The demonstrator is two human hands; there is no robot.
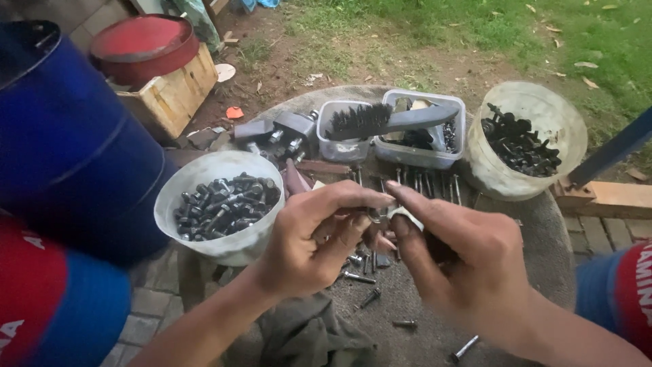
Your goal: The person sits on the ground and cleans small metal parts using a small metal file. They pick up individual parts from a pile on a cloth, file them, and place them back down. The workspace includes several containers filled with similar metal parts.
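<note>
Both hands met over the round table (543, 224). Left hand (305, 238) and right hand (462, 265) pinched one small metal part (390, 216) between fingertips; its exact kind could not be told. White bowl (204, 170) at left held dark bolts (227, 204); a plastic bucket (536, 102) at right held more. Loose bolts (360, 277) lay on the table, apparently unsorted. Judged: partway through, much left.

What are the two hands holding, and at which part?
Both the left hand and right hand pinch a small metal piece at its ends with fingertips; its kind cannot be told.
</note>
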